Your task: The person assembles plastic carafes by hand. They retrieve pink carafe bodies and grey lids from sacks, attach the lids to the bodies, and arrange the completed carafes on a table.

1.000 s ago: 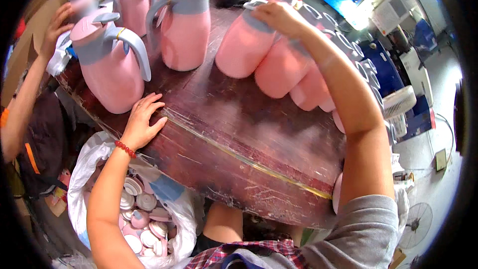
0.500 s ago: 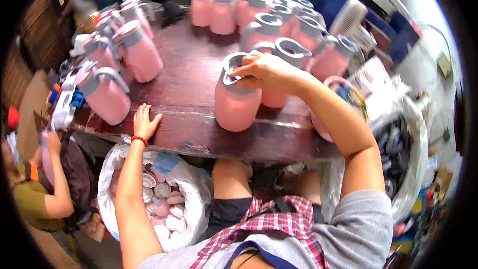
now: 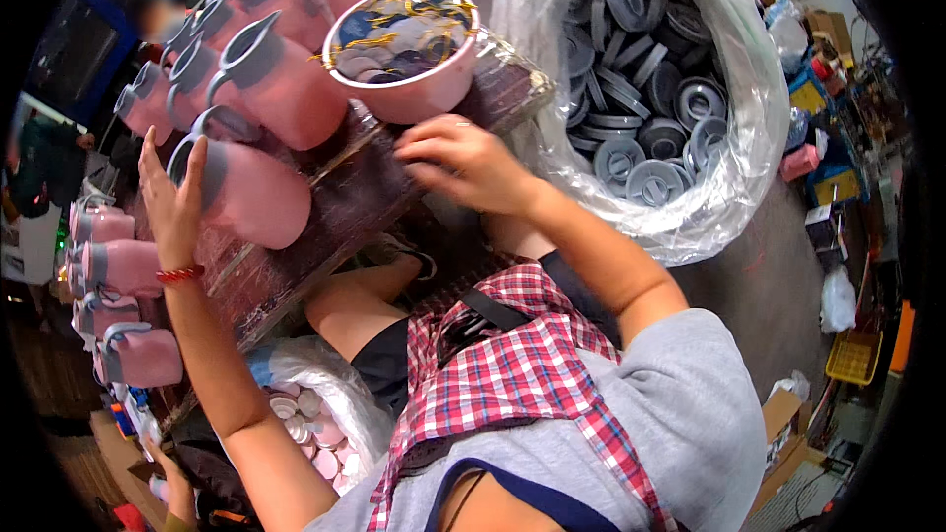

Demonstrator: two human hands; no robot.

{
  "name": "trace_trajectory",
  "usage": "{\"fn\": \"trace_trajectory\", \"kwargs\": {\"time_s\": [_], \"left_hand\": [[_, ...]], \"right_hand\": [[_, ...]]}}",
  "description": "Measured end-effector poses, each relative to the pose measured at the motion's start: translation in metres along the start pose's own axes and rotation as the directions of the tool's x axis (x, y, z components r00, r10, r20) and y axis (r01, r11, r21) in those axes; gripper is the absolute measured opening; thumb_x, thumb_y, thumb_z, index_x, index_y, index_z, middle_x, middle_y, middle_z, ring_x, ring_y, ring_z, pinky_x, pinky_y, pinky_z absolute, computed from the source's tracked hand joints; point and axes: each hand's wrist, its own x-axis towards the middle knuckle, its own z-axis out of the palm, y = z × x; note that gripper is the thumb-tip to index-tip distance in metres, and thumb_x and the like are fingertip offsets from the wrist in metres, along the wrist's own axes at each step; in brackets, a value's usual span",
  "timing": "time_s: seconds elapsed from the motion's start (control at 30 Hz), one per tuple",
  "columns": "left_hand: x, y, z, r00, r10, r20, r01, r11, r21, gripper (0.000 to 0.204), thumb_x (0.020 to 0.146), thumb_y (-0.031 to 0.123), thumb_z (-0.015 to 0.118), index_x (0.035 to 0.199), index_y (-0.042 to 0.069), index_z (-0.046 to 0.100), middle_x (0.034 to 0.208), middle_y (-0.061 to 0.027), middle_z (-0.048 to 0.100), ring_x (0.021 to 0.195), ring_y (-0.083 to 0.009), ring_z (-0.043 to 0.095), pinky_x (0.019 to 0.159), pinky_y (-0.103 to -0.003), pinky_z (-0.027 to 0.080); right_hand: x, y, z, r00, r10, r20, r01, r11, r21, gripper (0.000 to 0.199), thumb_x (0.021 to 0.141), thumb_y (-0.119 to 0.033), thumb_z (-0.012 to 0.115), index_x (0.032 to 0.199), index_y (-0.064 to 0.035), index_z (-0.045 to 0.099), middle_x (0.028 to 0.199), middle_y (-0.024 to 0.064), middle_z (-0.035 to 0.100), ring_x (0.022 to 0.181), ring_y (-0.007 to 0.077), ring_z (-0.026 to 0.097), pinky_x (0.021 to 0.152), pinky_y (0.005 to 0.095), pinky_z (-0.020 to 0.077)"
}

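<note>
Pink jug (image 3: 251, 199) rests against our spread left hand (image 3: 175, 199) while our right hand (image 3: 463, 160), fingers curled and holding nothing, nears the bowl (image 3: 414, 89), probably picking a part next.

Grey sleeves, plaid apron, red bracelet (image 3: 179, 275)

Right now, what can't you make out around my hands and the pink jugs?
Head view only:
- Right hand: fingertips curl under, so any grip is hidden.
- Pink bowl: contents blurred behind glare on wrap.
- Left hand: palm faces a jug; contact unclear.
- Bag of grey lids: lower layers buried.
- Table: mostly covered by jugs.
</note>
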Motion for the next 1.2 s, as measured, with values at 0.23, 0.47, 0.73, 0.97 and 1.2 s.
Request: {"fn": "trace_trajectory", "kwargs": {"time_s": [0.23,0.47,0.73,0.97,1.2], "left_hand": [[0.025,-0.032,0.027,0.954,-0.117,0.276,-0.016,0.9,0.435,0.077,0.08,0.051,0.061,0.131,-0.002,0.039,0.12,-0.026,0.052,0.111,-0.0398,0.051,0.094,-0.043,0.04],[-0.021,-0.02,-0.018,0.911,-0.358,0.202,0.227,0.848,0.479,0.069,0.078,0.056,0.059,0.116,-0.002,0.05,0.115,-0.0229,0.053,0.106,-0.0375,0.053,0.09,-0.044,0.043],[-0.117,-0.017,-0.081,0.863,-0.41,-0.296,0.413,0.909,-0.055,0.059,0.083,0.042,0.062,0.12,-0.001,0.048,0.11,-0.0158,0.055,0.099,-0.0291,0.056,0.086,-0.037,0.044],[-0.234,0.003,-0.059,0.53,-0.844,-0.077,0.124,0.167,-0.978,0.033,0.094,0.034,0.047,0.111,0.006,0.054,0.104,-0.0018,0.058,0.097,-0.0119,0.053,0.088,-0.028,0.04],[-0.276,0.017,-0.054,0.372,-0.928,-0.01,-0.084,-0.023,-0.996,0.039,0.094,0.039,0.045,0.11,0.006,0.056,0.11,-0.005,0.06,0.102,-0.016,0.056,0.088,-0.032,0.043]], "right_hand": [[-0.223,0.098,-0.172,0.777,0.629,0.024,-0.422,0.549,-0.722,0.027,0.079,-0.02,0.06,0.103,-0.0064,0.06,0.104,0.0111,0.059,0.099,0.0312,0.055,0.083,0.0405,0.046],[-0.311,0.117,-0.161,0.346,0.936,-0.061,-0.294,0.046,-0.955,0.103,0.061,-0.044,0.078,0.144,-0.014,0.025,0.154,0.0077,0.007,0.14,0.0353,0.001,0.089,0.054,0.0369],[-0.331,0.117,-0.162,0.334,0.934,-0.129,-0.12,-0.094,-0.988,0.083,0.073,-0.027,0.069,0.143,-0.0135,0.026,0.154,0.0086,0.0,0.141,0.0329,0.0,0.091,0.0566,0.0369],[-0.321,0.138,-0.152,0.354,0.935,-0.007,-0.052,0.012,-0.999,0.05,0.088,-0.015,0.046,0.137,-0.0123,0.038,0.154,0.0064,0.008,0.142,0.0301,0.003,0.094,0.0537,0.035],[-0.343,0.127,-0.178,0.162,0.983,-0.085,-0.091,-0.07,-0.993,0.047,0.091,-0.016,0.044,0.137,-0.0167,0.038,0.15,0.0079,0.018,0.139,0.0296,0.011,0.09,0.066,0.0339]]}}
